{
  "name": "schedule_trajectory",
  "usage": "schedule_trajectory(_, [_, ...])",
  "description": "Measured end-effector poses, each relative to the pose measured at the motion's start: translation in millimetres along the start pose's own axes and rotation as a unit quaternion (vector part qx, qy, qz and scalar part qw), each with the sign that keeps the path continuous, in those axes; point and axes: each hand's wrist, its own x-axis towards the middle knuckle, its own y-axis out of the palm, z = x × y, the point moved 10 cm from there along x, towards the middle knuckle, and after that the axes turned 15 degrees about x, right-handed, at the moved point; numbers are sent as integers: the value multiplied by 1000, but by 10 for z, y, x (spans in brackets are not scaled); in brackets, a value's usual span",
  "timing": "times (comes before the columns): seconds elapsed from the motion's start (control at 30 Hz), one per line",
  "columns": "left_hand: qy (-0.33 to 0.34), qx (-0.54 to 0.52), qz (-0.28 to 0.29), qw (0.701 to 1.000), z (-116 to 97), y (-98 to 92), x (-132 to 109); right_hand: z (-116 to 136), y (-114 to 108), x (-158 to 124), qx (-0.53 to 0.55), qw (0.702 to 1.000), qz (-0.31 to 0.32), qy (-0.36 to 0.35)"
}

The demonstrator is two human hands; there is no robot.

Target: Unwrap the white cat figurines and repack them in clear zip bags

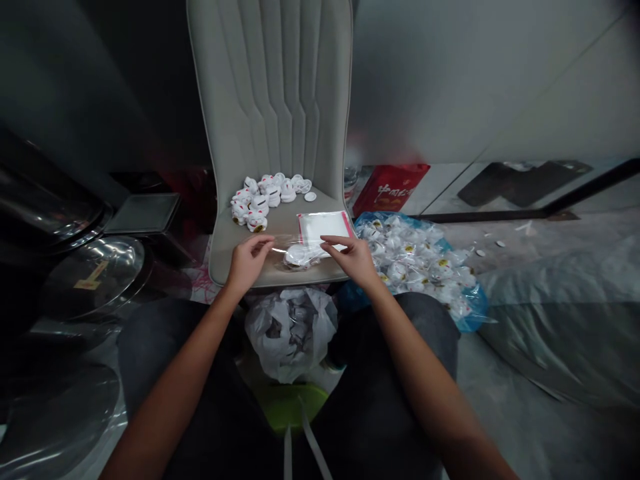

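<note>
A clear plastic bag [290, 244] stretches between my two hands over the front of the chair seat. My left hand [249, 261] pinches one end of its edge, and my right hand [351, 257] pinches the other. Inside or just beneath the film lies a small white figurine [299, 255]; the glare hides which. Behind my right hand rests a stack of clear bags with a pink edge [325, 225]. Several white figurines with red and black marks [257, 202] are grouped at the back left of the seat, with a white disc [310, 197] beside them.
The grey padded chair [280, 87] stands before my knees. Below its seat is a white plastic bag [291, 333] of pale items. At the right, a blue bag [475, 310] holds many wrapped figurines near a red bag [393, 187]. Metal containers [95, 277] stand left.
</note>
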Motion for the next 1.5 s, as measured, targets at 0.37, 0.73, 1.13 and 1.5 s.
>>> schedule_trajectory(0.37, [76, 86, 0, 993, -240, -43, -42, 215, 49, -24, -128, 987, 34, -85])
schedule_trajectory(0.73, [45, 91, 24, 995, -153, 52, -31, 116, 80, -19, -106, 990, 78, -44])
schedule_trajectory(1.13, [19, 30, 93, 995, -55, 270, -25, 87, 126, -41, -32, 989, 146, -16])
schedule_trajectory(1.5, [41, 72, 83, 993, -216, 206, -33, 140, 122, -47, 31, 983, 180, 24])
